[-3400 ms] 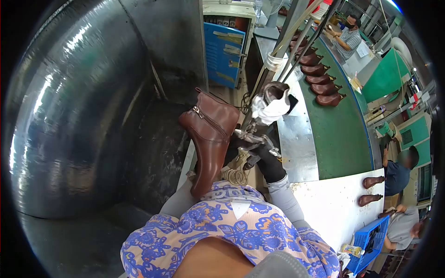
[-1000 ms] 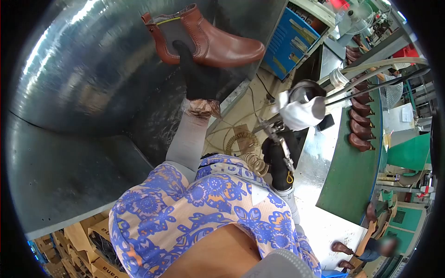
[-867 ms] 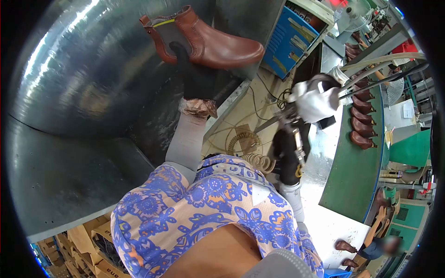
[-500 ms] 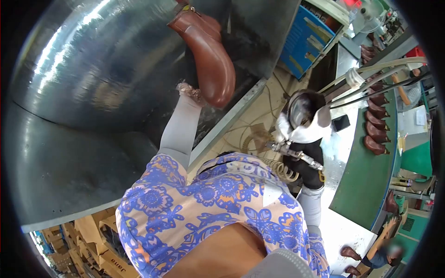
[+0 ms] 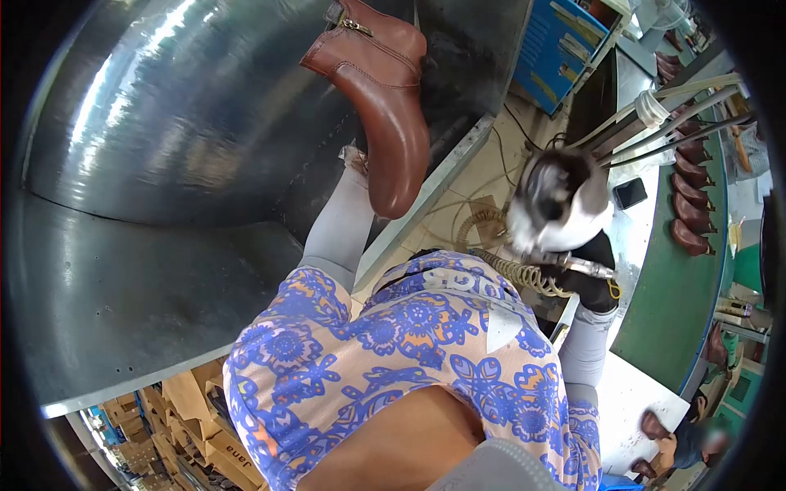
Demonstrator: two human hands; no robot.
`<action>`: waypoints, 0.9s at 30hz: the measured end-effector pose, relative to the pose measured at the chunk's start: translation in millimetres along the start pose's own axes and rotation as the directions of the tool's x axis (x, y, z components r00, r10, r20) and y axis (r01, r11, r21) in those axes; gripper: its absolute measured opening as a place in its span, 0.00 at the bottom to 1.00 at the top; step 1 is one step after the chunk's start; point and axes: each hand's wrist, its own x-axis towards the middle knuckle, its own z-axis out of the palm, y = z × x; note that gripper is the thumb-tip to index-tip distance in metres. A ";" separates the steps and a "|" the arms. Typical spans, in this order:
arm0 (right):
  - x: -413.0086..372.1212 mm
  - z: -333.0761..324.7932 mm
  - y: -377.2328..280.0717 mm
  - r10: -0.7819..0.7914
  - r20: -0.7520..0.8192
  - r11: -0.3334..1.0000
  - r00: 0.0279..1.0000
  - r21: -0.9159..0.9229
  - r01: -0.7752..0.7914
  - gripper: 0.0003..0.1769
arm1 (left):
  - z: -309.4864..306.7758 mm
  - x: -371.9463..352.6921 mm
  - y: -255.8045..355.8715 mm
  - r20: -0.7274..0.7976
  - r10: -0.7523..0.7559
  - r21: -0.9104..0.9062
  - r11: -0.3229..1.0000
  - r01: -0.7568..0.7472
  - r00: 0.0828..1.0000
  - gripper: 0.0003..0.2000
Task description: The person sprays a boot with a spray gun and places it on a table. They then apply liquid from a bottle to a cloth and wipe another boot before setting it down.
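A brown leather ankle boot [image 5: 396, 139] with a side zip hangs toe down inside a dark metal booth [image 5: 155, 233]. My left hand [image 5: 354, 157], in a pale sleeve and a tattered covering, reaches behind the boot and holds it; the fingers are mostly hidden. In a black glove, my right hand [image 5: 594, 282] is closed around a metal spray gun [image 5: 583, 266]. Above the gun, close to it, is a white container [image 5: 565, 217] with a dark, stained inside, blurred. A coiled air hose [image 5: 524, 274] runs beside the gun.
The booth's metal rim [image 5: 442, 196] runs beside my left sleeve. Several brown boots [image 5: 692, 200] line a green bench [image 5: 663, 303] at right. A phone [image 5: 630, 193] lies near hoses [image 5: 679, 127]. Cardboard boxes [image 5: 196, 409] fill the lower left. Another person [image 5: 692, 446] is at lower right.
The boot has shifted down and right and turned, with its zip now plainly in view. My right hand and the spray gun have moved right. The whole view has shifted slightly too.
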 end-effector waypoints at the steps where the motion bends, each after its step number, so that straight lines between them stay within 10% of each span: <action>1: 6.8 -4.1 4.0 -0.099 0.018 0.983 0.995 -0.152 0.101 0.15 | 0.4 -0.1 1.6 0.003 -0.002 -0.001 1.000 0.002 1.000 0.29; 4: 6.0 2.7 -14.1 0.393 -0.269 0.915 0.879 0.214 -0.343 0.10 | 0.7 3.5 5.8 0.011 -0.001 -0.011 1.000 0.001 1.000 0.28; 7: 5.5 10.3 -14.8 0.149 -0.341 0.986 0.928 0.120 -0.114 0.09 | 5.4 8.6 20.7 0.007 0.028 -0.024 0.999 -0.028 1.000 0.28; 9: -2.7 7.1 -8.3 -0.010 -0.121 0.984 0.993 -0.176 -0.011 0.12 | 11.5 14.0 36.4 0.019 0.053 -0.048 0.998 -0.052 0.998 0.28; 12: -5.3 15.3 -19.0 0.135 -0.110 0.981 0.985 -0.127 -0.148 0.11 | 40.9 20.4 58.2 0.081 0.045 -0.136 0.990 -0.034 0.996 0.27; 15: 6.2 24.6 -25.4 0.257 -0.292 0.954 0.921 -0.075 -0.290 0.11 | 93.8 18.0 69.0 -0.244 0.404 0.379 0.877 -0.297 0.882 0.27; 27: 18.7 30.1 -33.9 0.030 -0.287 0.975 0.957 -0.202 -0.091 0.12 | 97.3 18.8 92.2 -0.235 0.534 0.607 0.733 -0.307 0.812 0.28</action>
